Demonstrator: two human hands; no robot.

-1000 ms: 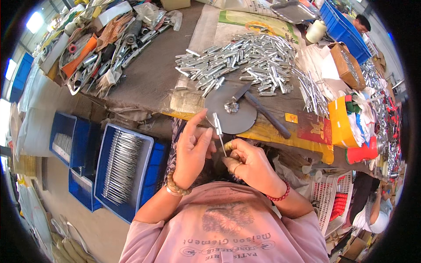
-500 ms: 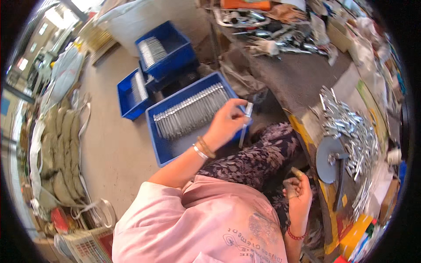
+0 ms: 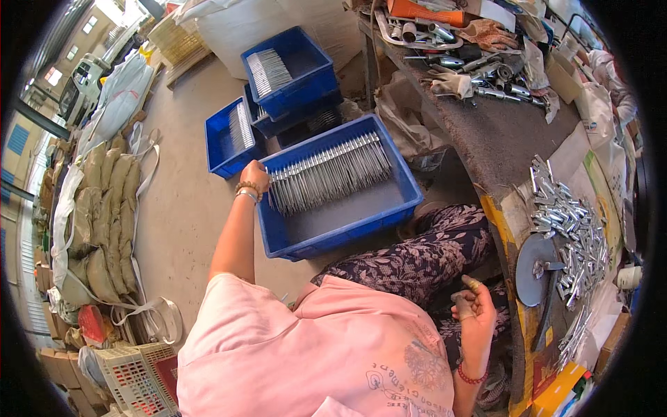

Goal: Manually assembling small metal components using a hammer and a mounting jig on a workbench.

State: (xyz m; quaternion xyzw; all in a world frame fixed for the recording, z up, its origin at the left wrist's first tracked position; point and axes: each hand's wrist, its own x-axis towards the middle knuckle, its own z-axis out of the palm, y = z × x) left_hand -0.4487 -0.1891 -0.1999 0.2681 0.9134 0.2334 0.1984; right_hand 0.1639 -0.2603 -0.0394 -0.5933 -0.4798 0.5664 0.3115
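Observation:
A large blue bin [image 3: 326, 244] lies in front of me. Along it runs a tight row of slim metal rods [image 3: 330, 174] with bright, thicker upper ends. At the left end of that row, by the bin's rim, my left hand [image 3: 256, 178] is closed on a similar metal rod, mostly hidden by my fingers. My right hand [image 3: 475, 306] hovers beside my lap near the bench edge, fingers loosely curled and apart, with nothing visible in it. One of its fingers has a yellowish wrap.
Several blue bins [image 3: 299, 87] with more rods stand behind. On the right bench [image 3: 472, 132] are a heap of shiny metal pieces [image 3: 570, 229], a grey disc [image 3: 533, 270], sockets and work gloves [image 3: 488, 33]. Stacked sacks [image 3: 104, 208] and a cream crate [image 3: 132, 379] stand at left.
My left hand has moved left with the metal rod, from the bin's right side to the row's left end. My right hand stays in nearly the same pose.

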